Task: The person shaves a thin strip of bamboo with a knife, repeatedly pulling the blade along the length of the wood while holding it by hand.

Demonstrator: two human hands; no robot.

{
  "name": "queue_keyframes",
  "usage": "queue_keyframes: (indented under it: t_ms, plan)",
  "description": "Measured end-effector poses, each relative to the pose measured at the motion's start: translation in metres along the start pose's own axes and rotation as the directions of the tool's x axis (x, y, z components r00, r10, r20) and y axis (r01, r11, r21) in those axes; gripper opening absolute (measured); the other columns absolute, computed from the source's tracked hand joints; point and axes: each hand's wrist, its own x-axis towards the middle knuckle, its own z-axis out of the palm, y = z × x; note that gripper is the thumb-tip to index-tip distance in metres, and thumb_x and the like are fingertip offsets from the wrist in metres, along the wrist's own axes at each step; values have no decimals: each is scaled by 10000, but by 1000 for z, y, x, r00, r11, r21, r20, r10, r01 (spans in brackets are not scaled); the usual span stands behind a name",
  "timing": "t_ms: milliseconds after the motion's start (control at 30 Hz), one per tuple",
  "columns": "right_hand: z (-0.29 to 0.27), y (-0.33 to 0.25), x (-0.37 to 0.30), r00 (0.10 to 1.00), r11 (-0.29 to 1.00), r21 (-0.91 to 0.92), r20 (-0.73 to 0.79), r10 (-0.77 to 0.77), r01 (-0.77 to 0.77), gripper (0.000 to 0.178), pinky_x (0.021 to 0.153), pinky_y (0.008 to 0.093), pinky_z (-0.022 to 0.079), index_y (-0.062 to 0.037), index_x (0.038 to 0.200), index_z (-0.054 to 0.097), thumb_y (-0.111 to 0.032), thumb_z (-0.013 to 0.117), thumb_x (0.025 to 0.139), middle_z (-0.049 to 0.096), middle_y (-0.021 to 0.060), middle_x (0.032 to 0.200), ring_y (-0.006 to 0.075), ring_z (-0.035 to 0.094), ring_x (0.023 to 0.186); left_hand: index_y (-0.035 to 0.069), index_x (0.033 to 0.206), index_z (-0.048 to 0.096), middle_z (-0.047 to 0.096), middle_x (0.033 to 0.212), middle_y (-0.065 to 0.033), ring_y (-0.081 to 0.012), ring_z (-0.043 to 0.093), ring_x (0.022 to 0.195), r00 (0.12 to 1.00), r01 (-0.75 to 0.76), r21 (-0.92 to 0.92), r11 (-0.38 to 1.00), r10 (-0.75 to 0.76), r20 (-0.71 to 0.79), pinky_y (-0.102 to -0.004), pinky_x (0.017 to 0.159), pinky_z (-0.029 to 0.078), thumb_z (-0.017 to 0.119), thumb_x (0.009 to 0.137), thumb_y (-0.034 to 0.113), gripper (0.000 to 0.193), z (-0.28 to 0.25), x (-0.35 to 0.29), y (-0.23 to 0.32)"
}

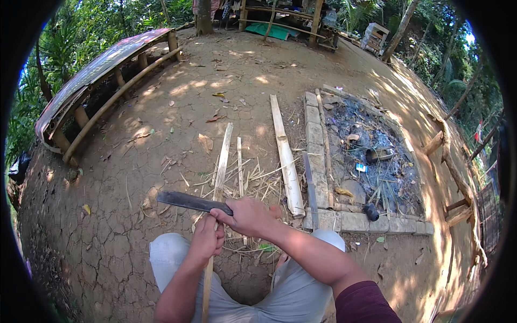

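Observation:
My left hand (205, 237) is closed around a narrow bamboo strip (207, 290) that runs down between my knees. Beyond the hands, a wider pale bamboo piece (223, 156) lies in line with that strip; whether they are one piece is hidden. My right hand (249, 216) grips a machete (186, 201) whose dark, broad blade points left, crossing just above my left hand. The left thumb lies close to the blade's base. In front are a thinner bamboo strip (240, 164) and a long split bamboo piece (285, 156), among scattered shavings (264, 185).
To the right, a brick-edged fire pit (314, 132) holds ash, a dark can (378, 155) and charred bits. A long grey blade-like piece (310, 185) rests along its near-left edge. A low bamboo bench (102, 64) stands at left, a wooden rail (458, 172) at far right.

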Motion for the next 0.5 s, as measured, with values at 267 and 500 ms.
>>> queue_keyframes:
  t_ms: [267,500]
  plan:
    - [-13,27,7,980,953,-293,-151,-132,84,759,575,467,550,-51,749,683,-775,475,846,651,172,616,360,682,602,141,917,420,348,649,58,-34,281,456,962,-273,196,942,268,54,-232,382,234,337,1082,383,304,7,15,-22]
    - [-30,33,18,969,968,-247,-248,-19,-44,727,578,476,532,-40,706,633,-744,519,845,622,184,588,363,672,599,133,938,447,337,646,69,-31,279,466,986,-166,167,972,163,33,-218,396,239,347,1083,370,295,7,4,-15]
